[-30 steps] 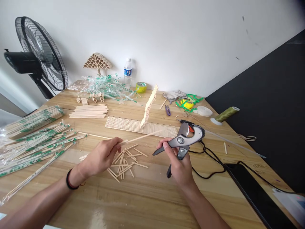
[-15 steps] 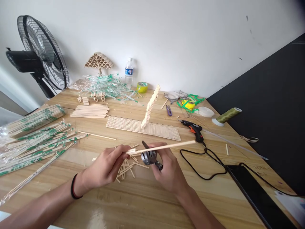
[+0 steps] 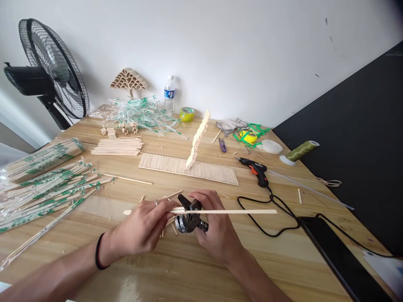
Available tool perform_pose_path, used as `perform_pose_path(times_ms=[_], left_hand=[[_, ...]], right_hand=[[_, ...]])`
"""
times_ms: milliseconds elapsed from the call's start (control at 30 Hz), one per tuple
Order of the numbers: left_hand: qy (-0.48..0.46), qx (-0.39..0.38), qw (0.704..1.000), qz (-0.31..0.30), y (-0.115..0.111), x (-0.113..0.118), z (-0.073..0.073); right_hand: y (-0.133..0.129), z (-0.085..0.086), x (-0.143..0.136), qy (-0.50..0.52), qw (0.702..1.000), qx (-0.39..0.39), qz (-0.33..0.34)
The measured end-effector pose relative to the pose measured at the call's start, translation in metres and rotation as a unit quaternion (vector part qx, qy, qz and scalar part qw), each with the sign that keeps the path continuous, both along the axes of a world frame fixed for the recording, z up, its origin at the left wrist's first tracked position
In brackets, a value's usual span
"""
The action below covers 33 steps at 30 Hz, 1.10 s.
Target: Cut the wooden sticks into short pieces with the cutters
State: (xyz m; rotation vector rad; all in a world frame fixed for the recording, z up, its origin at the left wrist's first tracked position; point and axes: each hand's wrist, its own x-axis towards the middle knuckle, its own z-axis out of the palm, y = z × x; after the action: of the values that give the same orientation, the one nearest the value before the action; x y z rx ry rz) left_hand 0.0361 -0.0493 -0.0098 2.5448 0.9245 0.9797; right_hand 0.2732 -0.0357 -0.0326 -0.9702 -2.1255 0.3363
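My left hand pinches a few wooden chopsticks, one of which reaches far out to the right past the others. In my right hand is a dark metal pliers-like cutter, its jaws against the long chopstick close to my left fingertips. Whether the jaws are closed on the wood I cannot tell. Under my hands lie several cut stick pieces, partly hidden. Beyond them is a flat panel of sticks, with an upright stick piece rising from it.
Wrapped chopsticks and a row of bare sticks lie left. A fan, plastic wrappers, and a bottle stand behind. To the right are a glue gun with a looping cable and a black case-like object.
The long chopstick has swung from an upward slant to nearly level and slid right. The cutter has moved down and left, closer to my left fingers.
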Motion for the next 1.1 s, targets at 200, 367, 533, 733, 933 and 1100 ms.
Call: perform_pose_path(times_ms=[200,367,533,733,933,1100], left_hand=[[-0.015,0.029,0.999,0.009,-0.001,0.0023,0.0009],[-0.023,0.039,0.999,0.007,-0.0034,0.0038,0.0048],[-0.026,0.02,0.999,0.0,-0.0052,0.0027,0.0072],[-0.029,-0.005,1.0,-0.006,-0.0044,0.0024,0.0064],[0.003,-0.006,1.0,-0.001,-0.004,0.0032,0.0036],[0.001,0.001,1.0,-0.009,-0.0062,0.0046,0.0062]], right_hand=[[-0.0027,-0.0024,-0.0043,0.007,1.0,0.014,-0.017],[-0.0038,-0.0039,-0.0075,0.016,0.999,0.029,-0.035],[-0.0021,-0.006,-0.0083,0.019,0.999,0.028,-0.03],[-0.0007,-0.0075,-0.0086,0.022,0.999,0.033,-0.035],[-0.0015,-0.0077,-0.0093,0.019,0.999,0.034,-0.031],[-0.0033,-0.0053,-0.0089,0.019,0.998,0.042,-0.044]])
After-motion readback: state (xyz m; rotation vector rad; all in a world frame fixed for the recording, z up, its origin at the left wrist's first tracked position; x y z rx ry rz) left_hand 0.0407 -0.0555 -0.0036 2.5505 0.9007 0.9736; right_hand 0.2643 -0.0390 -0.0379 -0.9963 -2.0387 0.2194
